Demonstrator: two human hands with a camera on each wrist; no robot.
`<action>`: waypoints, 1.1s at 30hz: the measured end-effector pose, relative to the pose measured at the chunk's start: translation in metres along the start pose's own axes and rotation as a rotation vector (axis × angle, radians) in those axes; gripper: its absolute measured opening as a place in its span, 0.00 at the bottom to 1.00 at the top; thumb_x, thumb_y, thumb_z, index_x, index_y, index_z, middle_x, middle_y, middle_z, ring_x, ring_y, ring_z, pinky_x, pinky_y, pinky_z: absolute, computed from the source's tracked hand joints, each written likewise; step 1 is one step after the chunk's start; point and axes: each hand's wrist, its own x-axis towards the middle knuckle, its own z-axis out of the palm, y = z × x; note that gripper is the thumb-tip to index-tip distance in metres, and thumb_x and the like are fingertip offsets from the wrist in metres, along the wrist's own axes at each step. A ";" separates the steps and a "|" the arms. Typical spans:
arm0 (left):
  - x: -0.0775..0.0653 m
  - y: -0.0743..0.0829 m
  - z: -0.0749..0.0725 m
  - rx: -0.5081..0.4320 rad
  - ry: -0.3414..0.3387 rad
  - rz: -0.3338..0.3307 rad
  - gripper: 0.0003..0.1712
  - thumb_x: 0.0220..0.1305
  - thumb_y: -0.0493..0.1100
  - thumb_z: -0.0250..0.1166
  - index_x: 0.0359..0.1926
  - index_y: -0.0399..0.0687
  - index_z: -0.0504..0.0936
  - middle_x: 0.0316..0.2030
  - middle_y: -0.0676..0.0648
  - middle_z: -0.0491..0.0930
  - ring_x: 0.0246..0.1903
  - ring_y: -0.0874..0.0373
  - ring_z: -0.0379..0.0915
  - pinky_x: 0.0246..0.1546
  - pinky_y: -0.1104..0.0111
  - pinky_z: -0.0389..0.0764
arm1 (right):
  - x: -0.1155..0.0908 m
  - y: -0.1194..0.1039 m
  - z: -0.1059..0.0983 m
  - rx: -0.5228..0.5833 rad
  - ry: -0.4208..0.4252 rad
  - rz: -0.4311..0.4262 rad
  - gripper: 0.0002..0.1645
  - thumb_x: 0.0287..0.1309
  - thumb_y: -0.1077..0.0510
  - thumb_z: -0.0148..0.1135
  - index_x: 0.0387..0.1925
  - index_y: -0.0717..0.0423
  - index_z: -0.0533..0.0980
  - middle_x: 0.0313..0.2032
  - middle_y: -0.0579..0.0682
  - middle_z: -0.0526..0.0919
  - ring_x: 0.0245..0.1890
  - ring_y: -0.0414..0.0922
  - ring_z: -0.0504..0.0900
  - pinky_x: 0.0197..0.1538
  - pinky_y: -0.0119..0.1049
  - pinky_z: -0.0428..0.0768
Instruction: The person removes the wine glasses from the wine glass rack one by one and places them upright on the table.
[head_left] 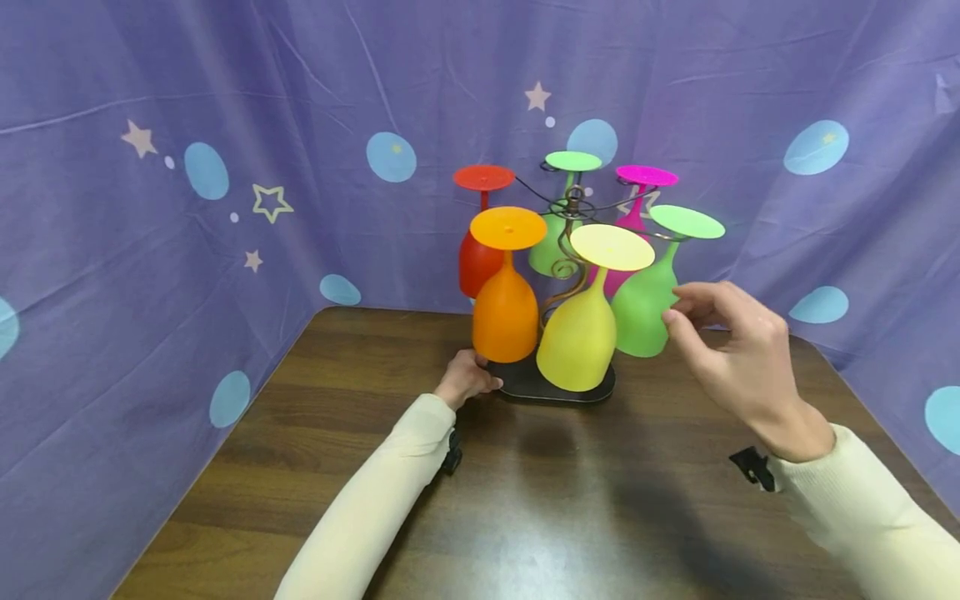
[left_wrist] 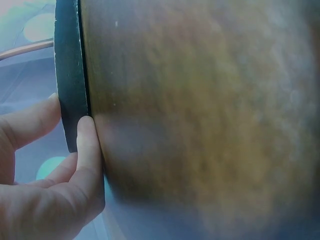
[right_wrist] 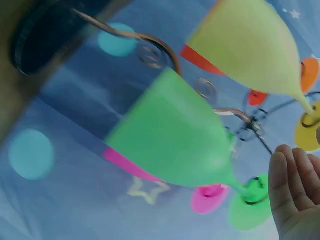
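A metal wine glass rack with a black base holds several coloured plastic goblets upside down by their feet. My left hand pinches the base's left front corner; in the left wrist view, thumb and fingers lie on either side of the black base. My right hand hovers to the right of a green goblet, fingers bent and holding nothing. In the right wrist view, the fingers lie close together, apart from the green goblet. A yellow goblet and an orange goblet hang in front.
A red goblet, a second green goblet and a magenta goblet hang further round the rack. Everything stands on a brown wooden table. Behind and beside it hangs a purple curtain with stars and blue spots.
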 end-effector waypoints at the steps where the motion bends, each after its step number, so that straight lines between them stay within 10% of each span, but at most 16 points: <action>1: 0.000 0.000 0.000 0.007 0.002 0.002 0.22 0.46 0.32 0.74 0.43 0.29 0.77 0.26 0.41 0.82 0.22 0.57 0.78 0.26 0.65 0.81 | 0.007 -0.004 -0.001 -0.001 0.024 -0.017 0.10 0.47 0.67 0.64 0.34 0.69 0.80 0.25 0.54 0.81 0.28 0.29 0.76 0.35 0.19 0.73; 11: -0.001 -0.003 0.001 -0.036 -0.008 0.019 0.20 0.46 0.31 0.73 0.41 0.28 0.78 0.26 0.42 0.81 0.22 0.58 0.78 0.26 0.63 0.81 | 0.047 -0.020 0.010 -0.015 0.089 -0.214 0.15 0.47 0.61 0.61 0.37 0.68 0.77 0.33 0.62 0.78 0.35 0.57 0.75 0.48 0.30 0.70; 21: -0.001 0.000 0.000 -0.010 -0.010 0.020 0.21 0.46 0.32 0.73 0.42 0.28 0.77 0.24 0.43 0.81 0.21 0.58 0.76 0.25 0.63 0.80 | 0.061 -0.016 0.019 -0.007 -0.144 -0.427 0.23 0.42 0.73 0.57 0.46 0.70 0.76 0.46 0.64 0.78 0.47 0.58 0.76 0.59 0.33 0.69; 33: -0.001 0.000 -0.002 -0.041 -0.027 -0.010 0.26 0.49 0.33 0.73 0.48 0.29 0.74 0.36 0.38 0.81 0.29 0.53 0.81 0.30 0.64 0.80 | 0.060 -0.015 0.030 -0.133 -0.171 -0.441 0.15 0.49 0.73 0.62 0.42 0.68 0.78 0.41 0.61 0.80 0.43 0.55 0.78 0.51 0.42 0.76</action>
